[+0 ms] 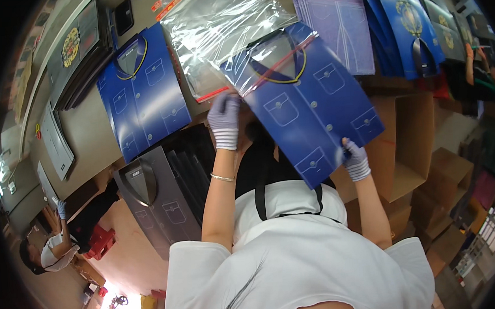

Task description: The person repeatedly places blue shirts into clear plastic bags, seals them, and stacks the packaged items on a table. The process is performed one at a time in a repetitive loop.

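A co-worker (49, 254) sits at the far left, beside a red stool (100, 241). Next, a dark stack of crested folders (79, 51) lines the back of the table (84, 127), whose bare grey surface shows between it and the near edge. A flat blue bag (142, 93) reaches down to about that edge; just below stands a grey bag (155, 202). Clear sleeves (196, 50) with red strips lie in the middle.

The left hand (224, 122), in a striped glove, has its fingers curled by the red strip at a sleeve's edge; I cannot tell whether they pinch it. The held blue bag (315, 108) has its top under clear film and its lower part out past the table edge, before the person's waist. The right hand (356, 160) grips its lower right edge, thumb on the face. Cardboard boxes (403, 145) crowd close beyond.

Counted: two shirt-printed blue bags, one held, one flat; one phone (122, 17); one stool. The sleeves overlap too much to number.
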A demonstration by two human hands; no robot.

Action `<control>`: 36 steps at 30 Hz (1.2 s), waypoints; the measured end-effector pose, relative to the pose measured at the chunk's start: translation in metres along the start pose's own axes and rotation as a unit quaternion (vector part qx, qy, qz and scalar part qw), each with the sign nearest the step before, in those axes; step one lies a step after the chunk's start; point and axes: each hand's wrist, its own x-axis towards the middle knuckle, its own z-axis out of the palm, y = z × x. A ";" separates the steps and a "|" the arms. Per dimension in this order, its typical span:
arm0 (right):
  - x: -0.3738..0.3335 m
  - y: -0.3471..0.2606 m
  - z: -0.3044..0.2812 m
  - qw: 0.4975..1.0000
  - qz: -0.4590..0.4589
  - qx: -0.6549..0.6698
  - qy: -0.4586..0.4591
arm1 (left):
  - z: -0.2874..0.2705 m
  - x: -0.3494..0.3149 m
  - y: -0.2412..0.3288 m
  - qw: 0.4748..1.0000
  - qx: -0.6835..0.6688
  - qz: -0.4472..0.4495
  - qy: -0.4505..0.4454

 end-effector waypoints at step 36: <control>0.191 -0.088 0.201 0.866 -0.237 -0.426 -0.114 | -0.032 0.048 -0.010 0.970 0.075 -0.175 0.151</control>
